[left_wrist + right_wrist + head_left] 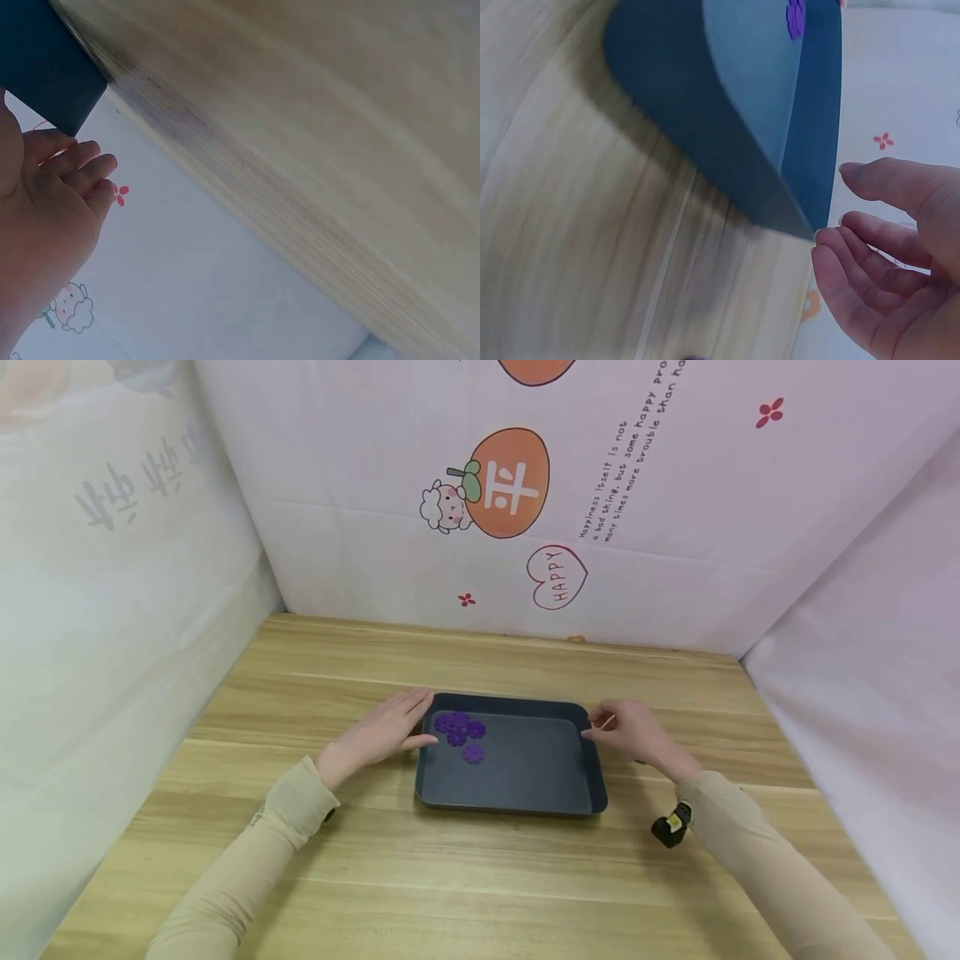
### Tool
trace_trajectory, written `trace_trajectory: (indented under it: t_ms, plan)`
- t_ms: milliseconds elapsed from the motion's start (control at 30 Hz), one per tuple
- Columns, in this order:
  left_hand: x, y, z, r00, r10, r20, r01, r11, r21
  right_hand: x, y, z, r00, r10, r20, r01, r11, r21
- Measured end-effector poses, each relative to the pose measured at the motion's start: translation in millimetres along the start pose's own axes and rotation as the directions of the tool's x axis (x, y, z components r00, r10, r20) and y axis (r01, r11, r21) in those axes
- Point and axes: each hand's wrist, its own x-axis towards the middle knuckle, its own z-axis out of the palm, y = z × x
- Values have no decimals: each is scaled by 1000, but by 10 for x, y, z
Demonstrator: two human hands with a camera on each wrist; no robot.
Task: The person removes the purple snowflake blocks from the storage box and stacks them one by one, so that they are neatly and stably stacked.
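Note:
A dark grey rectangular tray [525, 768] lies on the wooden table. Several small purple disc pieces with notched edges [457, 729] are in its far left part, most of them bunched together and one a little nearer. My left hand [386, 727] holds the tray's left side near the far corner, fingers along the outside and thumb over the rim. At the far right corner, my right hand [630, 727] has its thumb over the rim and its curled fingers outside. In the right wrist view, the fingertips [826, 238] are right at the tray's corner.
The wooden table [487, 885] extends around the tray. White printed cloth [375, 527] hangs behind it and on both sides. A small dark thing [640, 762] shows beneath the right wrist. A black device [671, 827] is strapped to the right wrist.

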Motion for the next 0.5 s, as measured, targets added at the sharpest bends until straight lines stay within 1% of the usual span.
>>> trace_trajectory:
  t_ms: [233,500]
  plan:
    - [7,-13,8,1000,-3,2,3,1000,-8,125,-144,105,998,-47,31,47,999,5]
    - [7,-3,-4,1000,-7,10,7,1000,-4,226,-335,311,988,-145,56,146,989,-8]
